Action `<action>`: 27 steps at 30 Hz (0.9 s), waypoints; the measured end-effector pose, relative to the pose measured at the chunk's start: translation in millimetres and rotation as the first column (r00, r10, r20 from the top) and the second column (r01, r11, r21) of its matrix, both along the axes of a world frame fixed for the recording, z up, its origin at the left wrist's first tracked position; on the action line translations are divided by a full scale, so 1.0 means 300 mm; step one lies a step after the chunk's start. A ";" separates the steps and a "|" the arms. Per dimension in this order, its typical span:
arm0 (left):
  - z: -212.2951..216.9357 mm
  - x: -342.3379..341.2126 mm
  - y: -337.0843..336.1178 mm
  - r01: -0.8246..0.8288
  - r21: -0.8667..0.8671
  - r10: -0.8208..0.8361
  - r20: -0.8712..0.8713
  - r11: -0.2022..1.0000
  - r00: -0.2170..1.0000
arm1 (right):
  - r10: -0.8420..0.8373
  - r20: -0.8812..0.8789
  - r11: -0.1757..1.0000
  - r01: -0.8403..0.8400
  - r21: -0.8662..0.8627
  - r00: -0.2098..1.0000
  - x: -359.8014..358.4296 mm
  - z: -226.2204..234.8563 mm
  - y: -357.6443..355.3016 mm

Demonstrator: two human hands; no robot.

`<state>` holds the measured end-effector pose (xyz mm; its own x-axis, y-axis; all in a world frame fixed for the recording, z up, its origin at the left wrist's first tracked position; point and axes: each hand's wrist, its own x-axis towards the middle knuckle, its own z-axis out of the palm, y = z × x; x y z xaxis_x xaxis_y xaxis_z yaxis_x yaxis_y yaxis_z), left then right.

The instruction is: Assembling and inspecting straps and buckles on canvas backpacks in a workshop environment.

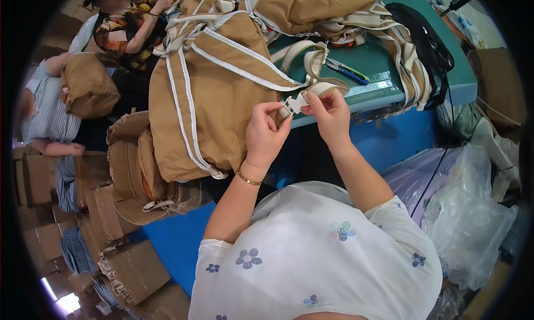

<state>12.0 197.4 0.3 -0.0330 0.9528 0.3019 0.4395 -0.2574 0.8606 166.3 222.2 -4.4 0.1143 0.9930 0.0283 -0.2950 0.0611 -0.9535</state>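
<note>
A white plastic side-release buckle (295, 104) is between my two hands, in front of the table's near edge. My left hand (266, 132) pinches its left end, where a short tan strap runs through it. With thumb and fingers, my right hand (332, 117) grips the other end and the cream-and-tan webbing strap (324, 88) joined to it. Whether the two halves are fully clicked together, I cannot tell. Just left of my hands, a large tan fabric bag (222, 81) with white-edged seams hangs over the table edge.
On the green table (384, 83) lie a slim blue-and-black tool (347, 71), more tan bags (311, 8) and a black bag (425, 42). Cardboard boxes (133, 273) crowd the left. Clear plastic bags (467, 203) are piled at right. Two people (50, 103) sit at far left.
</note>
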 end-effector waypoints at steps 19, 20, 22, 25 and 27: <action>-0.019 0.005 -0.013 0.001 0.076 0.003 -0.041 0.997 0.999 | 0.057 0.138 0.998 -0.054 -0.025 0.989 0.016 0.044 0.001; -0.023 0.005 -0.012 0.003 0.075 0.000 -0.042 0.997 0.999 | 0.074 0.165 0.997 -0.070 -0.032 0.984 0.009 0.042 -0.004; -0.030 0.006 -0.009 -0.007 0.083 0.012 -0.060 0.997 0.998 | 0.088 0.193 0.996 -0.081 -0.046 0.977 -0.004 0.037 -0.013; -0.026 -0.001 -0.009 0.020 0.037 -0.016 -0.113 0.999 0.993 | 0.060 0.279 0.998 -0.062 -0.001 0.958 -0.003 0.033 -0.022; 0.005 -0.006 -0.023 0.030 -0.006 -0.031 -0.140 1.000 0.990 | 0.049 0.327 0.996 -0.071 0.055 0.944 -0.013 0.030 -0.042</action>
